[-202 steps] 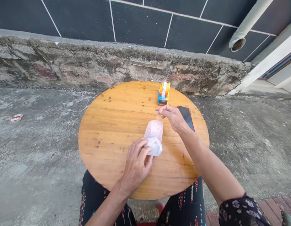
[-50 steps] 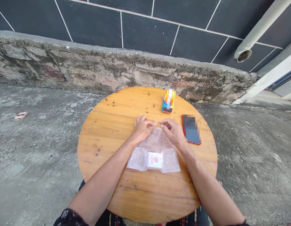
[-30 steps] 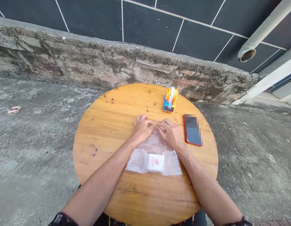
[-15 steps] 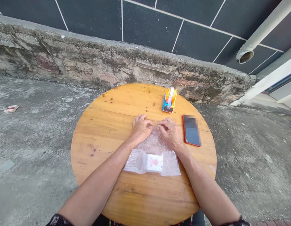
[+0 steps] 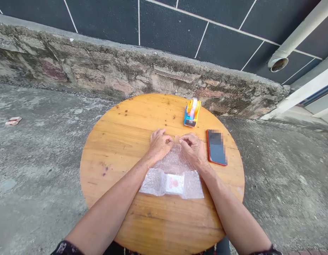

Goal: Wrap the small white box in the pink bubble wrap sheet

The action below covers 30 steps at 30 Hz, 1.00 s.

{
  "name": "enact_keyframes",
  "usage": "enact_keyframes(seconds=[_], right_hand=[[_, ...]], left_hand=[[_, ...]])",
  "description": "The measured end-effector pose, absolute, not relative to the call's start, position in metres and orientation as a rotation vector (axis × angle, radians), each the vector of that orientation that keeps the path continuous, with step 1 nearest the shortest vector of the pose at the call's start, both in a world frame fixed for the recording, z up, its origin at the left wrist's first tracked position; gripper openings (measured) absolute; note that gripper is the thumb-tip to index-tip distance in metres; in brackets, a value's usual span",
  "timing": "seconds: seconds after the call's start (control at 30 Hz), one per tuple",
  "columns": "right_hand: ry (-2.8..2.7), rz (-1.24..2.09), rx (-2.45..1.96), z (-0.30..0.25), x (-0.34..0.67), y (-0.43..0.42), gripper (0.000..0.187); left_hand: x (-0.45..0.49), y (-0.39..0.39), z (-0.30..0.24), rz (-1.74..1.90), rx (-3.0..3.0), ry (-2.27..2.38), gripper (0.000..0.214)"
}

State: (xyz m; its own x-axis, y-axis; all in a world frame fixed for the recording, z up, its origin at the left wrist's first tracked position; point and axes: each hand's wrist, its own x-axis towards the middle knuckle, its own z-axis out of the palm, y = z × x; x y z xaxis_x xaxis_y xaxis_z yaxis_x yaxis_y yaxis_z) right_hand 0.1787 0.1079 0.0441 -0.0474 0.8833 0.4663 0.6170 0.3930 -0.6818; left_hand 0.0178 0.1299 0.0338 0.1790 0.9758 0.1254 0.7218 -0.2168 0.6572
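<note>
A sheet of bubble wrap (image 5: 170, 159) lies on the table, its near part folded around a small white box (image 5: 174, 184) with a reddish mark. At the wrap's far end, my left hand (image 5: 160, 144) pinches thumb against forefinger, the other fingers resting towards the wood. Opposite it, my right hand (image 5: 190, 147) is pinched the same way, a short gap apart. Between the two pinches stretches a small strip of clear tape (image 5: 176, 139), its ends at my fingertips.
A yellow and blue tape dispenser (image 5: 190, 113) stands near the far edge of the round wooden table (image 5: 113, 148). Right of my right hand lies a red-edged phone (image 5: 216, 148). Beyond the table runs a low stone ledge (image 5: 100, 74). A small crumpled pack (image 5: 13, 121) is on the ground.
My right fingertips have shifted very slightly, and the tape strip between my hands shows more clearly. The wrap and box have stayed in place.
</note>
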Motion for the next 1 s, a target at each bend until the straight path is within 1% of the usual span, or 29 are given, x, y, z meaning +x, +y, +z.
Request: enact_keyframes(seconds=[0.2, 0.47, 0.63, 0.83, 1.0], right_hand=[[-1.699, 0.456, -1.292, 0.045, 0.178, 0.108, 0.008], [-1.519, 0.714, -1.212, 0.045, 0.178, 0.107, 0.007], [-1.403, 0.816, -1.192, 0.049, 0.179, 0.107, 0.011], [-1.337, 0.853, -1.176, 0.056, 0.18, 0.105, 0.015], [-1.285, 0.956, -1.167, 0.054, 0.182, 0.104, 0.017]], left_hand=[[0.018, 0.13, 0.035, 0.729, 2.009, 1.6, 0.015], [0.018, 0.129, 0.036, 0.731, 2.003, 1.592, 0.016], [0.017, 0.13, 0.034, 0.725, 2.019, 1.596, 0.014], [0.018, 0.132, 0.03, 0.736, 2.01, 1.604, 0.013], [0.017, 0.13, 0.035, 0.729, 1.993, 1.593, 0.016]])
